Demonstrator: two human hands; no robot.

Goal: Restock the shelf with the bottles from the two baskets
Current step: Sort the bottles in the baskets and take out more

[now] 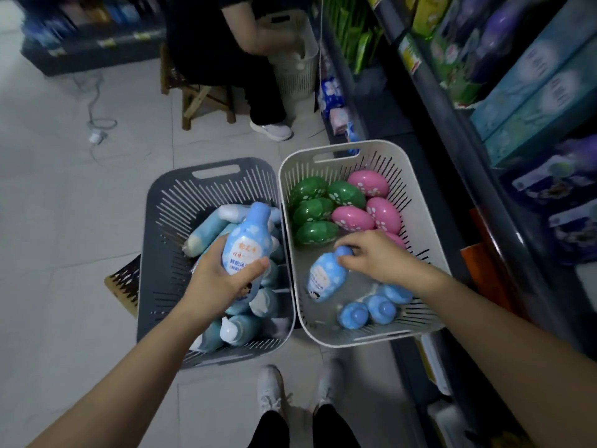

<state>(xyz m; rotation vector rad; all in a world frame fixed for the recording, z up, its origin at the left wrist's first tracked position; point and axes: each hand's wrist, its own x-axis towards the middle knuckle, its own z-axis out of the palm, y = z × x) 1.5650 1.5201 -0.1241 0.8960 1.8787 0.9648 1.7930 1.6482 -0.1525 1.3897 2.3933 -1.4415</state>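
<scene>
While you stand over the two baskets, your left hand (223,279) is wrapped round the body of a blue bottle (247,240), thumb across the label, and holds it cap-up above the grey basket (161,221). Beneath it in that basket lies a heap (248,315) of pale blue and white bottles, tumbled on their sides.

Your right hand (378,257) reaches into the white basket (416,189), which stands touching the grey one on its right. Its fingers are curled round the cap of a second bottle (324,279), which tilts with its base toward you. You cannot tell whether that base rests on the basket floor or hangs just clear of it. Three more blue bottles (368,310) stand cap-up in the near right corner. The far half holds green containers (315,210) and pink containers (368,202), egg-shaped with white spots, packed close together.

The shelf (452,124) runs along your right, just beside the white basket, stocked with boxes and packets too blurred to read. Your white shoes (271,392) show on the tiled floor near the baskets. Farther off, a person (226,43) in dark clothes sits on a wooden stool (200,98) with a hand at another pale basket (297,69). A cable (97,124) lies on the floor to the left.
</scene>
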